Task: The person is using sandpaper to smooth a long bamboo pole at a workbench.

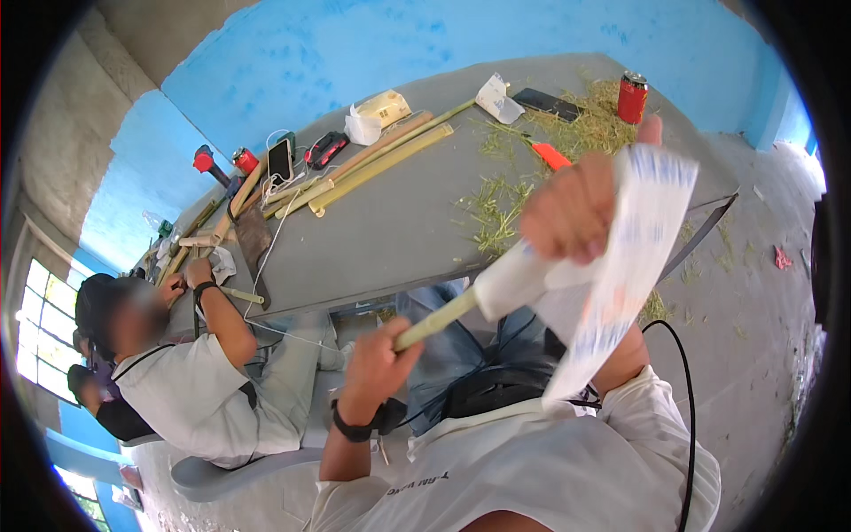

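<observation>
My left hand (377, 368) is closed around the lower end of a slim, pale green bamboo stick (445, 316). The stick slants up to the right, and its far end disappears inside a white wrapping. My right hand (574, 208) grips a white printed sheet (634, 266) with blue and orange marks, its thumb pointing up. Part of that sheet wraps around the stick, while the rest hangs down toward my lap. I cannot tell whether it is paper or plastic. Behind my right hand an orange-red pointed object (550, 156) shows above the grey table (381, 239).
Green shavings (496, 208) and a red can (632, 97) lie beyond my right hand. Bamboo strips (386, 168), a dark phone (548, 104) and a broad-bladed knife (253, 244) rest on the table. At left, another person (213, 390) works with bamboo. A black cable (687, 390) hangs at right.
</observation>
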The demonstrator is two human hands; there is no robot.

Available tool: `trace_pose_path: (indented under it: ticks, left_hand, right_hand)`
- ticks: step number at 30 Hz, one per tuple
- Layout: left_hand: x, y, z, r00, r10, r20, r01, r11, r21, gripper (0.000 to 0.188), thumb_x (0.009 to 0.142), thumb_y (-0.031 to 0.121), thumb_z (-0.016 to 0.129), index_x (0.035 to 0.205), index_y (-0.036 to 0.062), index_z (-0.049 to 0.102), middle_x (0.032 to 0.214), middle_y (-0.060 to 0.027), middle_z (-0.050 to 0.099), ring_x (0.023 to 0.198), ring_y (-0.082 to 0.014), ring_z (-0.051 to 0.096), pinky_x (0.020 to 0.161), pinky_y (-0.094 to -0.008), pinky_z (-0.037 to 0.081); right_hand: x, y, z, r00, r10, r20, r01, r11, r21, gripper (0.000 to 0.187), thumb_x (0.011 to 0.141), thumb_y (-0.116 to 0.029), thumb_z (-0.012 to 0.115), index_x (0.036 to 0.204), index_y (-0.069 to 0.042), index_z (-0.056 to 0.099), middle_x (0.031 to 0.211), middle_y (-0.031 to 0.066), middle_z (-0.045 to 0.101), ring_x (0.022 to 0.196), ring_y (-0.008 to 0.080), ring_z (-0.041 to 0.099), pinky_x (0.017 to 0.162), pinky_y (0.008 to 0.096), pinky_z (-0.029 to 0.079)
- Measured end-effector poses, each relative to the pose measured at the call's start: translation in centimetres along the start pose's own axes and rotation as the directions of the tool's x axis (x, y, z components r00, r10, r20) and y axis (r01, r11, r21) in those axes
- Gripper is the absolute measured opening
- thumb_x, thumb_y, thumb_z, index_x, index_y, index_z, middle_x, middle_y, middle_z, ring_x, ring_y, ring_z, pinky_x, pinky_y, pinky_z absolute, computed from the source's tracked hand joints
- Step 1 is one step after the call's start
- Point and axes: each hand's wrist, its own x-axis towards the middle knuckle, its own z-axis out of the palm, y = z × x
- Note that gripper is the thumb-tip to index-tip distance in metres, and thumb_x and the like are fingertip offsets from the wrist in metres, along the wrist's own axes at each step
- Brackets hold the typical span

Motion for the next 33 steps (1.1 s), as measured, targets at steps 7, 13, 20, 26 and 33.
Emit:
trace_pose_path:
  ticks: [7,13,20,26,33]
  left_hand:
    - [-2.2,-0.1,-2.1,0.946,-0.080,-0.315,0.167,0.951,0.259,0.022,0.082,0.014,0.070,0.078,0.0031,0.051,0.063,-0.0148,0.053,0.058,-0.0344,0.054,0.052,-0.0368,0.043]
    - [-0.6,1.4,-1.3,0.964,-0.158,-0.212,0.202,0.957,0.206,0.025,0.082,0.019,0.072,0.080,0.0035,0.052,0.063,-0.0181,0.054,0.062,-0.0394,0.056,0.053,-0.0399,0.044]
    - [2.4,4.3,0.9,0.966,-0.094,-0.241,0.087,0.995,-0.038,0.026,0.083,0.025,0.072,0.089,0.0053,0.056,0.076,-0.0165,0.064,0.068,-0.0396,0.061,0.057,-0.0421,0.047]
    - [0.1,2.6,1.1,0.950,-0.135,-0.281,0.173,0.978,0.117,0.032,0.083,0.031,0.074,0.082,0.0048,0.055,0.070,-0.0120,0.059,0.061,-0.0327,0.058,0.053,-0.0379,0.043]
    - [1.4,3.8,1.6,0.942,-0.034,-0.334,0.116,0.966,0.230,0.030,0.082,0.027,0.073,0.082,0.0052,0.054,0.070,-0.0110,0.057,0.063,-0.0326,0.058,0.054,-0.0386,0.044]
  right_hand:
    - [-1.7,-2.8,-1.3,0.889,-0.360,-0.283,0.283,0.918,-0.277,0.017,0.092,-0.013,0.060,0.081,-0.006,0.049,0.065,0.0024,0.057,0.051,0.0131,0.054,0.050,0.0253,0.040]
    - [-1.0,1.5,-2.4,0.954,-0.158,-0.254,0.072,0.945,-0.319,0.025,0.094,-0.033,0.056,0.085,-0.011,0.052,0.066,0.0001,0.046,0.055,0.0129,0.041,0.054,0.0286,0.036]
    - [-6.3,5.8,-3.4,0.640,-0.405,-0.653,0.175,0.904,-0.389,0.024,0.095,-0.033,0.056,0.089,-0.010,0.053,0.070,0.0001,0.047,0.059,0.0117,0.041,0.055,0.0263,0.035]
    - [-1.1,1.4,-1.1,0.841,-0.266,-0.471,0.136,0.947,-0.293,0.022,0.094,-0.027,0.059,0.087,-0.007,0.053,0.066,-0.0007,0.045,0.056,0.0100,0.040,0.053,0.0256,0.035]
    - [-1.0,2.6,-1.8,0.897,-0.093,-0.432,-0.032,0.961,-0.273,0.025,0.093,-0.030,0.061,0.083,-0.008,0.055,0.068,0.0011,0.050,0.057,0.0112,0.041,0.053,0.0267,0.035]
